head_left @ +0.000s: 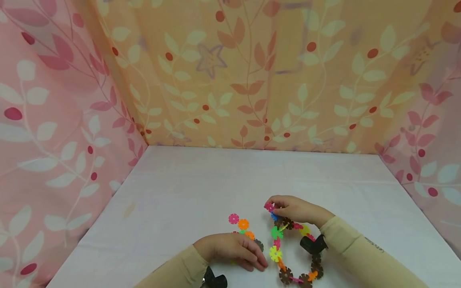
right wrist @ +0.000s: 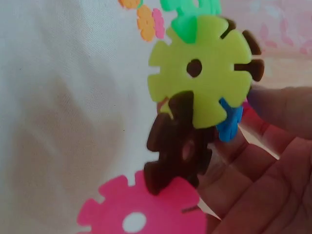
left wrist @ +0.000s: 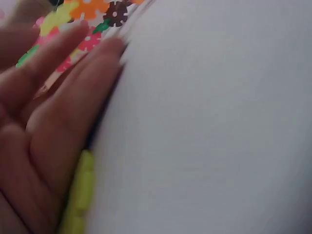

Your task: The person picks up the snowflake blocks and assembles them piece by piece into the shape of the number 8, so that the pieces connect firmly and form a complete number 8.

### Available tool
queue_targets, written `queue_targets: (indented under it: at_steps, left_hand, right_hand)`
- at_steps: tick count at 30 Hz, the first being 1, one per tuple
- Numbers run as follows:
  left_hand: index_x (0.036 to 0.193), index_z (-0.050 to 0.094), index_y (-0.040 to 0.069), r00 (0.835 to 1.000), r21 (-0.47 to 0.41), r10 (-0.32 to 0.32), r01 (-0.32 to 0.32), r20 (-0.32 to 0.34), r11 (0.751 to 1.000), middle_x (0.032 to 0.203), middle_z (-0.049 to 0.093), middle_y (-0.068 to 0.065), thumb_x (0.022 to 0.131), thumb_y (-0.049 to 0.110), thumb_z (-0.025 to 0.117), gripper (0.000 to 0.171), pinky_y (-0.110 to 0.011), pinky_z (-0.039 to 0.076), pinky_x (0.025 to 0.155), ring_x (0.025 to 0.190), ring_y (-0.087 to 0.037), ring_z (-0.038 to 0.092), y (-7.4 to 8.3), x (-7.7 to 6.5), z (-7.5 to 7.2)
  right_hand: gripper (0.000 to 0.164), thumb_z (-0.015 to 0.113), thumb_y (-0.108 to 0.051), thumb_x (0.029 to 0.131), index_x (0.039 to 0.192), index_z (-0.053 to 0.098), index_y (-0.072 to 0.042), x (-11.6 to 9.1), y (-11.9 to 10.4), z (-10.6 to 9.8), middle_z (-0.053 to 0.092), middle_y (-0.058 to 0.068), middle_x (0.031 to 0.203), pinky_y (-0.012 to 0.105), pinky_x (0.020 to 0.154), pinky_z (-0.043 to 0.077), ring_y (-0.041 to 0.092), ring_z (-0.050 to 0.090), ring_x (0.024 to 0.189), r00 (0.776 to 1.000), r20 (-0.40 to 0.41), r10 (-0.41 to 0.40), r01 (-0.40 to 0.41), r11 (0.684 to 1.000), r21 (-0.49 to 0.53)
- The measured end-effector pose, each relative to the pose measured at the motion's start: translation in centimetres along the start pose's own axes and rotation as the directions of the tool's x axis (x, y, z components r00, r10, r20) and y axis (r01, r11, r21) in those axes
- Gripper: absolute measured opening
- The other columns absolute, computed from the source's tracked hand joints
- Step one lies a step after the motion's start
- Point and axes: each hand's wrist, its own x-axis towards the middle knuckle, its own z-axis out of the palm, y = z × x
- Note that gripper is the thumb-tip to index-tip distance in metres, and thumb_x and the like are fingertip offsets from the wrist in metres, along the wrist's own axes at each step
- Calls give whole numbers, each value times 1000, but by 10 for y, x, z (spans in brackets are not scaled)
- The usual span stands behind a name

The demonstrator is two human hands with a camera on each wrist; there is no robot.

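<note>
I see the right hand (head_left: 296, 209) pinch the flower chain (head_left: 275, 251) at its far end, left hand (head_left: 235, 249) loose beside it.

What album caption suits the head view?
A right hand pinches a looped chain of notched flower discs, with the left hand near loose discs.

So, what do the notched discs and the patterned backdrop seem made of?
Notched discs: probably smooth, satin plastic, given their solid colours and crisp slots. Patterned backdrop: likely matte printed fabric, given its soft ripples, though perhaps thin plastic sheeting.
</note>
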Motion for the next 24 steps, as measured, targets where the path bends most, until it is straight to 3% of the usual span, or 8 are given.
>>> queue_targets:
  at_steps: [4,8,12,14,16,18,21,24]
  left_hand:
    - [104,67,5,973,185,135,-100,-186,978,100,68,-3,91,16,56,20,-24,49,80,94,-12,60,0,8,-14]
    - [100,69,10,932,281,185,-95,-312,955,97,67,0,89,20,59,18,-24,48,75,89,-11,57,2,11,-33]
    - [100,69,10,920,276,206,-113,-333,954,96,66,-2,87,18,62,16,-24,49,73,84,-13,59,3,8,-42]
    - [96,69,9,932,328,199,-93,-304,940,90,66,-1,84,15,65,13,-23,49,68,76,-12,59,4,3,-42]
    - [88,69,11,950,425,173,-47,-262,904,79,66,1,80,13,70,9,-21,47,62,67,-9,56,4,-5,-41]
    - [82,68,14,966,534,140,-1,-219,846,70,62,4,76,14,74,9,-20,46,58,60,-7,52,4,-13,-39]
    - [80,66,20,978,667,114,32,-174,745,67,56,8,72,19,78,15,-18,44,57,61,-4,49,3,-23,-36]
    - [85,63,23,980,766,136,27,-148,642,72,52,10,71,23,78,21,-17,44,60,67,-1,48,1,-29,-34]
  right_hand:
    - [22,46,-19,96,115,54,-12,0,0,4,53,6,77,30,55,43,19,50,63,999,34,23,-25,998,57]
    - [20,46,-21,96,112,55,-13,1,2,10,50,4,73,27,50,40,16,47,58,998,43,41,-43,998,46]
    - [18,50,-19,94,110,56,-13,2,4,14,51,6,81,30,54,44,18,51,64,999,26,40,-40,999,-1]
    - [18,51,-19,94,110,56,-13,3,5,15,51,6,82,32,55,45,19,52,65,999,18,36,-35,999,-18]
    - [18,52,-20,93,109,57,-13,3,5,16,51,7,83,32,56,46,19,52,66,999,14,35,-35,999,-26]
    - [18,53,-21,93,109,57,-14,3,5,16,51,6,83,32,56,46,19,52,67,999,11,34,-34,999,-31]
    - [19,54,-22,92,109,58,-14,2,4,15,51,6,84,32,57,46,20,52,68,1000,7,30,-29,999,-36]
    - [21,54,-23,92,109,58,-12,2,4,14,52,6,84,33,57,47,20,52,68,1000,11,27,-27,999,-21]
